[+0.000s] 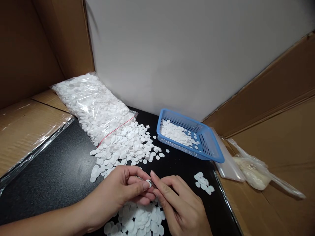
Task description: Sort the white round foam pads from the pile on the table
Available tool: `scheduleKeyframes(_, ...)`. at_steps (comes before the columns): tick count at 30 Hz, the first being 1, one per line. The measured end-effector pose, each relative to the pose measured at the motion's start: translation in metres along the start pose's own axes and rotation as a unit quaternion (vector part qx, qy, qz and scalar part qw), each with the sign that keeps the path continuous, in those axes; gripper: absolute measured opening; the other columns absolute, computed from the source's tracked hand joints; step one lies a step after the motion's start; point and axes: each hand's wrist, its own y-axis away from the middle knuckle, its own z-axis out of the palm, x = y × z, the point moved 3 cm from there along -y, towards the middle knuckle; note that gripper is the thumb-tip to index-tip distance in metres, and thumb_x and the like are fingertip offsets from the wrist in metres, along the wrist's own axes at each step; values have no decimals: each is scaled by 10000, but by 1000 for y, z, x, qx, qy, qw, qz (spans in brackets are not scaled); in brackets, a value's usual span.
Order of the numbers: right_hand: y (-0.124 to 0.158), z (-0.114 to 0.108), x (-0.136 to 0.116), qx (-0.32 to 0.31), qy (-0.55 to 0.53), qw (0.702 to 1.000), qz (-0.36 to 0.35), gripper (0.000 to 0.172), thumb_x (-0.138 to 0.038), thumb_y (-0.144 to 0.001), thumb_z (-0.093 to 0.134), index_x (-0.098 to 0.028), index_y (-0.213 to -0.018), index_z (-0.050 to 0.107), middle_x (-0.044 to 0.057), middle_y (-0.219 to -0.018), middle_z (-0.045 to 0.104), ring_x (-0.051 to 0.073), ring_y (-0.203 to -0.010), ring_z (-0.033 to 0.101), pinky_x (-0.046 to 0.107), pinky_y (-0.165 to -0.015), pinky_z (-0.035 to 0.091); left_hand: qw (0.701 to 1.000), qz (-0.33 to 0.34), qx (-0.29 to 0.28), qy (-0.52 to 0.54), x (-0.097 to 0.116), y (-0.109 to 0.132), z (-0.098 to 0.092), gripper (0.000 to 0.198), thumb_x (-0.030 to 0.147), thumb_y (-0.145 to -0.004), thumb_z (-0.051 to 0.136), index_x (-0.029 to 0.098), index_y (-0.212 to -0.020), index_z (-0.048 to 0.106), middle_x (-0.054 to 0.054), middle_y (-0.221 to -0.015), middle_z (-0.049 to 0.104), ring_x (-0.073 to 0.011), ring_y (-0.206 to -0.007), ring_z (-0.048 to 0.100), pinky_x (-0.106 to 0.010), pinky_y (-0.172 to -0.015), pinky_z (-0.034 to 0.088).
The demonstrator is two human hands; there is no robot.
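Observation:
My left hand (120,185) pinches a small white round disc (149,183) between thumb and fingers. Meeting it from the right, my right hand (180,205) is closed, with a small, thin, dark piece (153,185) at its fingertips by the disc's edge; its kind is too small to tell. Below both hands lies a loose pile of white discs (141,218), partly covered by them. Beyond my left hand, a bigger heap of discs (120,149) spills from the mouth of a clear zip bag (91,98) with a red closure line.
A blue perforated plastic basket (188,151) holding white discs stands at the back right. To the right lie a small group of discs (203,183), a flat clear bag (230,168) and a knotted plastic bag (253,173) with pale contents. Cardboard (278,141) and a white wall (184,55) surround the black table.

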Motion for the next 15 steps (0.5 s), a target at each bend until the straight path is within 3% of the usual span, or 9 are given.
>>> scheduleKeyframes(8, -2, -2, -2, 13, 5, 1000, -12, 557, -1, -910, 527, -214, -1422, 584, 59, -799, 674, 183, -678, 608, 277, -539, 535, 1000, 4, -12, -7, -2, 1, -1, 400, 465, -711, 875, 131, -878, 732, -63, -839, 784, -156, -802, 722, -250, -787, 567)
scheduleKeyframes(15, 2, -1, 1, -2, 10, 1000, 4, 574, -26, -928, 523, -247, -1457, 545, 60, -820, 689, 189, -702, 624, 294, -568, 546, 1000, 5, -18, -2, -3, 0, -1, 386, 456, -720, 872, 132, -883, 739, -53, -820, 779, -145, -802, 713, -232, -780, 557)
